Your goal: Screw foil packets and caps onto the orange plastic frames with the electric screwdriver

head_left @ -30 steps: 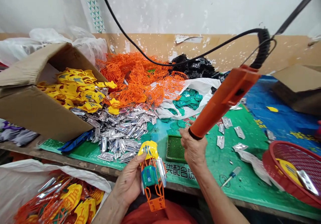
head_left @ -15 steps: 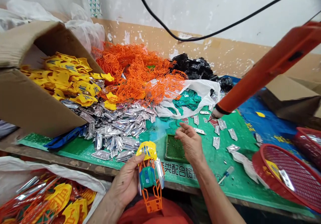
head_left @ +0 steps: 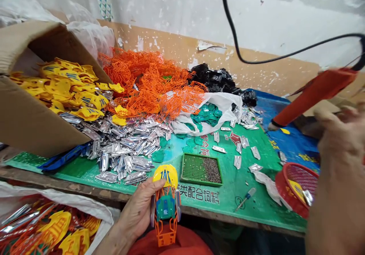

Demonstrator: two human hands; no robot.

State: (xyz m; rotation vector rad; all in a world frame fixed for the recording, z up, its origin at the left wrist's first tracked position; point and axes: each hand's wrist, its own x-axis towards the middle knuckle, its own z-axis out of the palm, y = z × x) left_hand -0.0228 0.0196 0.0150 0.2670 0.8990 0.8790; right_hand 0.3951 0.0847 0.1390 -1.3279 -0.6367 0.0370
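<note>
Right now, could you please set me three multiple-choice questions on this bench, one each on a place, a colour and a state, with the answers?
1. Where does the perforated tray lie?
A) inside the cardboard box
B) on the green board
C) in the red basket

2. What colour is the body of the corded electric screwdriver?
A) orange
B) black
C) white

3. What is the left hand doing?
A) hanging empty
B) holding a small screwdriver
C) gripping a plastic model

Answers:
1. B, the tray sits flat on the board.
2. A, its casing shows orange.
3. C, the hand closes around the model.
</note>
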